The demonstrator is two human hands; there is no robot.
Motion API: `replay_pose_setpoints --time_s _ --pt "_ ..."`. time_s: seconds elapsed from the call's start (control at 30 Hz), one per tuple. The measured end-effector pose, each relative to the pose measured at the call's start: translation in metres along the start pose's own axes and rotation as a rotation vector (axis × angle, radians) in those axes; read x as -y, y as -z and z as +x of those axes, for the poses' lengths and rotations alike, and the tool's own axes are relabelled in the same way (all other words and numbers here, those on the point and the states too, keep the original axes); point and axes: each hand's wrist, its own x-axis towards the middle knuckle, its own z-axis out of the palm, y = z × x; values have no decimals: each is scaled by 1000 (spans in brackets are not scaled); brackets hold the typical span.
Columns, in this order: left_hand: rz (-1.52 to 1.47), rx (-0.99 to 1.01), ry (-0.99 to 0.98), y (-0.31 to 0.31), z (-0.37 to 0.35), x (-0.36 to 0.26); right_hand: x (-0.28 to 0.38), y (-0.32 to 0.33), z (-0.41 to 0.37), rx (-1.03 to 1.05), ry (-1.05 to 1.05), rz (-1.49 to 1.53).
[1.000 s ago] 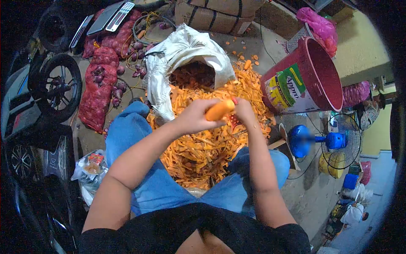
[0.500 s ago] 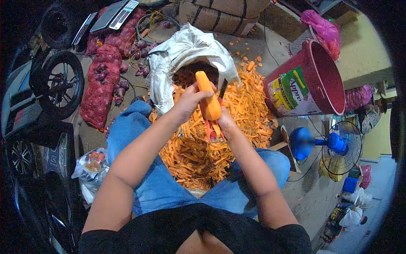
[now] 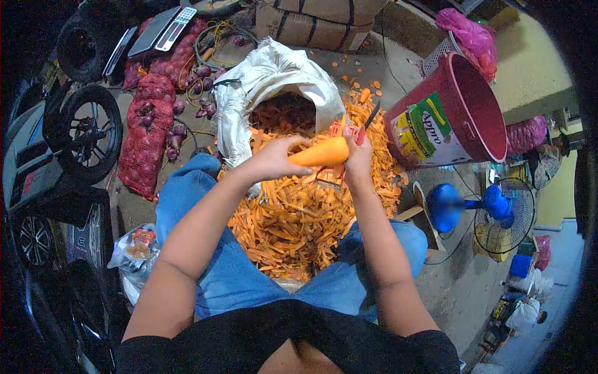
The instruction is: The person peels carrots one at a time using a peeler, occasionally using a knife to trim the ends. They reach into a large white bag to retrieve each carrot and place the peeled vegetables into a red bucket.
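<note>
A peeled carrot [image 3: 321, 153] lies sideways between my hands. My left hand [image 3: 279, 159] is closed round its narrow end, thumb on one side and fingers on the other. My right hand [image 3: 357, 161] is closed beside the thick end, gripping a knife [image 3: 372, 116] whose dark blade points up and away. A red peeler [image 3: 338, 129] shows beside that hand, partly hidden behind the carrot. Below them spreads a heap of carrot peelings [image 3: 286, 230], spilling from the mouth of a white sack [image 3: 240, 106].
A red bucket [image 3: 458, 118] leans at the right, near a blue fan [image 3: 498, 206]. Red net bags of onions [image 3: 149, 137] lie at the left, with a scale [image 3: 156, 31] on top of one. Parked motorbike wheels [image 3: 90, 131] stand far left; boxes [image 3: 317, 28] are behind.
The carrot has turned from upright to sideways and come lower. My right hand has moved up and right; the knife and peeler have swung with it, the peeler now pointing upward.
</note>
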Motion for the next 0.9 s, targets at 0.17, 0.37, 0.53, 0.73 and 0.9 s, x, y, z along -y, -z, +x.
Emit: replay_pose_setpoints --time_s 0.17,0.37,0.53,0.73,0.9 --pt "151 231 120 -5 1 -10 2 -4 -4 155 143 -308" --pt "18 -138 0 -1 9 3 37 -3 -12 337 228 -840" --pt "208 -311 43 -5 12 7 40 -6 -20 404 282 -1073" --pt "242 -294 53 -7 9 1 33 0 -19 387 391 -1128" --pt "296 -312 6 -7 7 -2 37 -1 -22 409 340 -1174"
